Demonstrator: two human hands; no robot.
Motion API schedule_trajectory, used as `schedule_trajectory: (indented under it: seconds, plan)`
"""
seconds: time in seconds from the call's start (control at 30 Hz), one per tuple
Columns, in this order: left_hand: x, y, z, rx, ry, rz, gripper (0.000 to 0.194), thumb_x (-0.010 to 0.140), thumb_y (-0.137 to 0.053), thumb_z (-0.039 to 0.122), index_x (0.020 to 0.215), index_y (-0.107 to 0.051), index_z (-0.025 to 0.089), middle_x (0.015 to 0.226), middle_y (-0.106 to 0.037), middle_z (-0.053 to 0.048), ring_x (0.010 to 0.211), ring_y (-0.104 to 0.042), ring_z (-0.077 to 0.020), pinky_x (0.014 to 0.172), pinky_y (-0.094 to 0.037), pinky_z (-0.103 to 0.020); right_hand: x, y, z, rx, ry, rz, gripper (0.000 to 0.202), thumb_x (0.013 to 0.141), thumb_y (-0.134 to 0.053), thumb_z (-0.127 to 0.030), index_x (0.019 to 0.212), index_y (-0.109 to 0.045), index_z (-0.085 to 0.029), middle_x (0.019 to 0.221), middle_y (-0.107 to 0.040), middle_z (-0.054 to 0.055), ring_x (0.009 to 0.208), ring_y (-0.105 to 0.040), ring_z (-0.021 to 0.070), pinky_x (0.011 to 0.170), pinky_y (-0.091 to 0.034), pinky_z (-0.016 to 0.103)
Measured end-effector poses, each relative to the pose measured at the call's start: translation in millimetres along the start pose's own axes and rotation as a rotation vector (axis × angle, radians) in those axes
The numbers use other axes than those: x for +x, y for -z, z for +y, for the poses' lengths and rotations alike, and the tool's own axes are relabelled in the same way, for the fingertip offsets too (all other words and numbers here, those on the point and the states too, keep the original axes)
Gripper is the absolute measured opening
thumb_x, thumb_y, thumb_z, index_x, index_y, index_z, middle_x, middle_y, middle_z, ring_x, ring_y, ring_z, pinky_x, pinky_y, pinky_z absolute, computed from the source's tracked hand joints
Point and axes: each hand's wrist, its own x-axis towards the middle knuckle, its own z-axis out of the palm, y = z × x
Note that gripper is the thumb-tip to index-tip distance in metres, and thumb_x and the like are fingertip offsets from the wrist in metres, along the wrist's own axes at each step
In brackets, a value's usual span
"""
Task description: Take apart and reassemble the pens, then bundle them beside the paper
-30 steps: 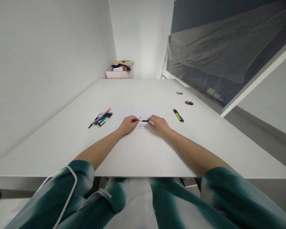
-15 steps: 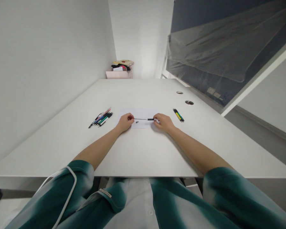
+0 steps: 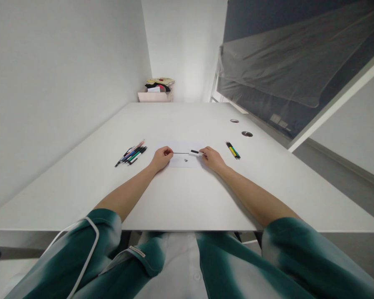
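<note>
Holding left hand (image 3: 163, 157) farther from right hand (image 3: 211, 158) than a second ago, baring more thin dark refill (image 3: 180, 153) between. Pinching the refill's left end between left fingertips, above a small grey piece (image 3: 186, 160) on white paper (image 3: 191, 164). Clamping black-and-white pen barrel (image 3: 195, 152) between right thumb and fingers, just right of the refill. Cannot read the pale label (image 3: 137, 251) on green-and-white clothing (image 3: 154, 262), below the left grip.

We hold the rod (image 3: 181, 153) in our left hand (image 3: 162, 158) and the barrel (image 3: 195, 151) in our right hand (image 3: 213, 159), above the paper (image 3: 193, 162). Pens (image 3: 131, 155) lie on the table (image 3: 187, 124), outside both hands.
</note>
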Motion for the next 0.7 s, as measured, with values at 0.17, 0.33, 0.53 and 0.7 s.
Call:
schedule_trajectory:
  seconds: [0.17, 0.33, 0.53, 0.7]
  plan:
    - [-2.1, -2.2, 0.2, 0.078, -0.065, -0.039, 0.016, 0.075, -0.057, 0.028, 0.08, -0.068, 0.018, 0.082, -0.068, -0.003, 0.075, -0.059, -0.0164, 0.076, -0.049, -0.031, 2.8, -5.6, -0.6, -0.034, 0.02, -0.07, 0.029, 0.087, -0.049, -0.011, 0.108, -0.069, -0.016, 0.107, -0.07, 0.01, 0.103, -0.061, 0.0208, 0.092, -0.043, 0.03]
    - [-2.7, -2.9, 1.7, 0.121, -0.083, -0.063, 0.017, 0.078, -0.057, 0.028, 0.084, -0.07, 0.018, 0.087, -0.069, -0.004, 0.08, -0.061, -0.0174, 0.08, -0.05, -0.033, 2.1, -5.5, 1.5, -0.047, 0.048, -0.069, 0.028, 0.087, -0.05, -0.012, 0.103, -0.072, -0.016, 0.104, -0.07, 0.01, 0.1, -0.061, 0.0203, 0.09, -0.044, 0.029]
    - [-2.6, -3.4, 1.6, 0.153, -0.088, -0.075, 0.018, 0.08, -0.057, 0.027, 0.087, -0.071, 0.018, 0.089, -0.07, -0.005, 0.082, -0.062, -0.0177, 0.082, -0.05, -0.033, -0.6, -2.9, 1.1, -0.024, 0.04, -0.048, 0.029, 0.084, -0.052, -0.017, 0.108, -0.069, -0.015, 0.104, -0.069, 0.011, 0.098, -0.059, 0.0224, 0.087, -0.044, 0.031]
    - [-4.1, -5.9, 5.9, 0.134, -0.105, -0.084, 0.018, 0.08, -0.058, 0.027, 0.088, -0.071, 0.017, 0.089, -0.07, -0.005, 0.082, -0.062, -0.0175, 0.081, -0.05, -0.032, -1.1, 0.5, -8.0, 0.04, 0.154, 0.002, 0.03, 0.085, -0.055, -0.024, 0.111, -0.067, -0.016, 0.107, -0.068, 0.011, 0.1, -0.057, 0.0241, 0.092, -0.043, 0.035]
